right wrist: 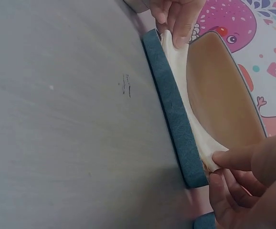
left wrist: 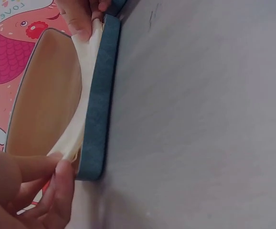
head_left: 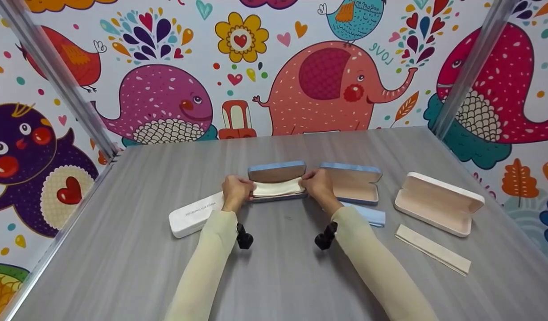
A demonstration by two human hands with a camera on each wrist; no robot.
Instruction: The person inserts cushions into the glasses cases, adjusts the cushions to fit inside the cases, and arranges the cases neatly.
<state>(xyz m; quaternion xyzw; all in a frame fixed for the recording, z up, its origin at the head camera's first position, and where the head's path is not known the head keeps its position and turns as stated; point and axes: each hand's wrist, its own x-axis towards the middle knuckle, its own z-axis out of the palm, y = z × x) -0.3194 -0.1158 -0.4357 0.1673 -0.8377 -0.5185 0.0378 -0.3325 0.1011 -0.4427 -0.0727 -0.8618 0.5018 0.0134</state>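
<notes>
Here we go: left grip pinches nine-o'clock end of cream cloth, right grip clamped on three-o'clock end. Cloth spans between both, along open blue case on worktop. We spot white case at left grip's eight o'clock, second blue case at right grip's three.

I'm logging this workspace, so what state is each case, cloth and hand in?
Held cream cloth: gripped at both ends, dipping mid-length
Left hand: pinching that cloth's left end
Right hand: pinching its right end
Left blue case: open
Right blue case: open
Left white case: closed
Right white case: open
Blue cloth: folded, partly hidden
Loose cream cloth: folded, lying flat
</notes>
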